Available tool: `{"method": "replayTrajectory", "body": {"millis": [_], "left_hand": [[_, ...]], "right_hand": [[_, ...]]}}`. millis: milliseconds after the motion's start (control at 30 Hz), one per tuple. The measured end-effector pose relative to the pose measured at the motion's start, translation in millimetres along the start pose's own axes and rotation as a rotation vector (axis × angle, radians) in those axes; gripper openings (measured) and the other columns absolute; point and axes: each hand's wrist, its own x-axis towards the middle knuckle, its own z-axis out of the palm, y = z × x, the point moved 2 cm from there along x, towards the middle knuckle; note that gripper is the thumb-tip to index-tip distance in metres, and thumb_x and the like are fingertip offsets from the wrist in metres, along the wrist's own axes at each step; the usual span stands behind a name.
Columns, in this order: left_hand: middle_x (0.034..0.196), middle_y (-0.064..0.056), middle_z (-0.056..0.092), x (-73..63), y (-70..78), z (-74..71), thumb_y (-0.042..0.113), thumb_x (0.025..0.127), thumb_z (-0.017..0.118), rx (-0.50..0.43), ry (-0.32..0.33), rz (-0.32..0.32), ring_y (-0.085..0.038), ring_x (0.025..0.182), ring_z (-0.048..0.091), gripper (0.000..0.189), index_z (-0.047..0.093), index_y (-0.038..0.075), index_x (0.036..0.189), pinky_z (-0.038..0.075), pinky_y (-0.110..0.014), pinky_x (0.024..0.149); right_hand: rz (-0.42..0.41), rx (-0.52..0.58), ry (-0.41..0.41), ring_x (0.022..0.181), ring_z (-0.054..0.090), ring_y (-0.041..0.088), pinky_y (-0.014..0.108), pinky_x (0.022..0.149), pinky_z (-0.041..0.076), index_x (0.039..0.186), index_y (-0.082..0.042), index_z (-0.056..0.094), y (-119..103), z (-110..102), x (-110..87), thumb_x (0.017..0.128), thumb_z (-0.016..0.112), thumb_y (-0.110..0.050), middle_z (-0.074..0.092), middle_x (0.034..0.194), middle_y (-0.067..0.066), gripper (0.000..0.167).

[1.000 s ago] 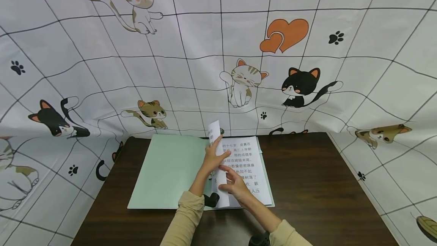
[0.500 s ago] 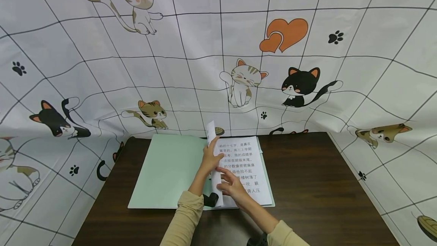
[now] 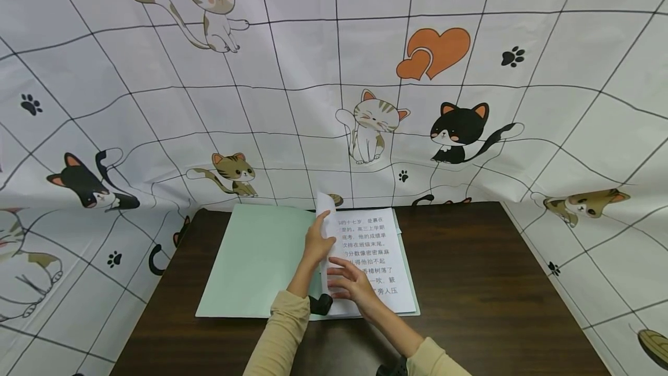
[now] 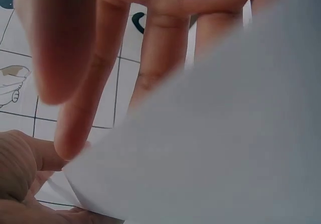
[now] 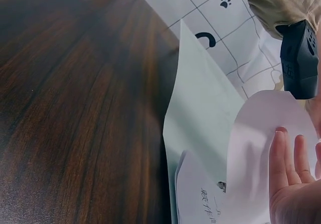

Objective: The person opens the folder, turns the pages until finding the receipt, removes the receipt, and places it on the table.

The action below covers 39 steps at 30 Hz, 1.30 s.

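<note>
An opened pale green folder [image 3: 256, 266] lies on the dark table, with printed white sheets [image 3: 373, 242] on its right side. One page [image 3: 325, 206] stands curled up near the fold. My left hand [image 3: 316, 242] touches this page. In the left wrist view its fingers [image 4: 163, 48] are straight and partly hidden behind the blurred page [image 4: 210, 148], its thumb apart from them. My right hand [image 3: 355, 284] is lower down, over the printed sheets. In the right wrist view its fingers [image 5: 278, 158] are extended against the curled page [image 5: 251, 153].
A metal binder part [image 5: 221, 186] shows near the fold. The dark wooden table [image 3: 480, 283] extends on both sides. Behind it hangs a white gridded cloth [image 3: 292, 74] with cartoon cats. A black wrist device [image 3: 320, 304] sits by the left wrist.
The curled page has swung left toward the fold, uncovering more text on the sheet beneath. Both hands have shifted slightly left. The right hand's fingers have spread.
</note>
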Motion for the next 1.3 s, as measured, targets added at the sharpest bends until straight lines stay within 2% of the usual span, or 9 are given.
{"method": "replayTrajectory", "body": {"millis": [200, 300, 367, 467, 633, 800, 967, 1133, 1300], "left_hand": [[0.145, -0.029, 0.046, 0.8, -7.3, -2.5, -0.012, 0.077, 0.062, -0.017, -0.019, -0.004, -0.046, 0.12, 0.054, 0.072, 0.044, 0.008, 0.144, 0.05, -0.056, 0.092], [0.132, -0.031, 0.055, 0.7, -10.2, -4.2, -0.014, 0.077, 0.059, -0.022, -0.031, -0.018, -0.044, 0.11, 0.061, 0.071, 0.045, 0.007, 0.143, 0.055, -0.049, 0.084], [0.118, -0.031, 0.061, 0.7, -12.3, -4.8, -0.016, 0.075, 0.056, -0.023, -0.031, -0.021, -0.038, 0.096, 0.065, 0.07, 0.047, 0.005, 0.141, 0.057, -0.04, 0.073], [0.101, -0.028, 0.063, 0.8, -14.4, -4.6, -0.018, 0.072, 0.052, -0.014, -0.026, -0.02, -0.029, 0.079, 0.062, 0.068, 0.053, 0.004, 0.136, 0.05, -0.028, 0.061], [0.097, -0.025, 0.062, 1.2, -17.4, -3.3, -0.018, 0.069, 0.049, 0.028, -0.01, -0.009, -0.025, 0.078, 0.058, 0.065, 0.059, 0.003, 0.129, 0.046, -0.025, 0.059], [0.097, -0.025, 0.063, 1.1, -20.4, -4.1, -0.017, 0.067, 0.048, 0.035, 0.023, -0.019, -0.027, 0.079, 0.058, 0.064, 0.06, 0.002, 0.127, 0.045, -0.026, 0.059], [0.093, -0.023, 0.061, 0.6, -24.6, -6.0, -0.015, 0.071, 0.049, 0.042, 0.054, -0.031, -0.024, 0.075, 0.053, 0.057, 0.061, -0.001, 0.125, 0.041, -0.025, 0.058], [0.11, -0.027, 0.062, -0.4, -32.6, -8.8, -0.014, 0.076, 0.049, 0.06, 0.085, -0.044, -0.031, 0.087, 0.057, 0.05, 0.062, -0.002, 0.123, 0.048, -0.033, 0.066], [0.127, -0.029, 0.06, -0.7, -41.9, -14.2, -0.013, 0.079, 0.048, 0.057, 0.095, -0.07, -0.042, 0.112, 0.056, 0.048, 0.061, -0.005, 0.124, 0.052, -0.049, 0.086]], "right_hand": [[0.007, 0.0, -0.043, 0.098, 0.069, 0.012, 0.027, 0.076, 0.058, 0.145, -0.001, 0.041, 3.9, 1.2, -1.4, 0.096, 0.054, -0.013, 0.057, 0.132, 0.026, 0.051], [0.018, 0.004, -0.063, 0.105, 0.069, 0.017, 0.027, 0.077, 0.057, 0.145, -0.001, 0.04, 6.6, 1.7, -1.4, 0.097, 0.054, -0.013, 0.054, 0.136, 0.029, 0.052], [0.025, 0.006, -0.07, 0.106, 0.069, 0.018, 0.028, 0.077, 0.057, 0.146, -0.001, 0.04, 8.7, 1.6, -1.1, 0.097, 0.054, -0.013, 0.053, 0.137, 0.029, 0.052], [0.028, 0.009, -0.07, 0.108, 0.068, 0.02, 0.028, 0.077, 0.058, 0.146, -0.001, 0.039, 11.3, 0.5, -0.2, 0.097, 0.054, -0.013, 0.053, 0.137, 0.029, 0.053], [0.031, 0.007, -0.048, 0.108, 0.068, 0.021, 0.029, 0.078, 0.058, 0.145, 0.0, 0.04, 12.8, -3.4, -0.3, 0.096, 0.053, -0.013, 0.055, 0.136, 0.027, 0.052], [0.034, 0.011, -0.015, 0.102, 0.069, 0.014, 0.029, 0.078, 0.058, 0.144, 0.0, 0.042, 10.6, -7.9, -0.2, 0.095, 0.054, -0.013, 0.057, 0.133, 0.026, 0.052], [0.014, 0.006, 0.008, 0.099, 0.069, 0.011, 0.03, 0.08, 0.057, 0.143, 0.002, 0.042, 8.4, -11.9, 0.4, 0.095, 0.055, -0.013, 0.057, 0.131, 0.027, 0.052], [0.002, -0.009, 0.029, 0.098, 0.069, 0.009, 0.031, 0.082, 0.057, 0.144, 0.002, 0.041, 6.9, -14.9, 0.4, 0.096, 0.055, -0.013, 0.056, 0.133, 0.029, 0.052], [-0.004, -0.027, 0.058, 0.097, 0.069, 0.008, 0.032, 0.083, 0.057, 0.143, 0.004, 0.041, 4.6, -19.3, 0.3, 0.096, 0.055, -0.014, 0.056, 0.132, 0.03, 0.052]]}}
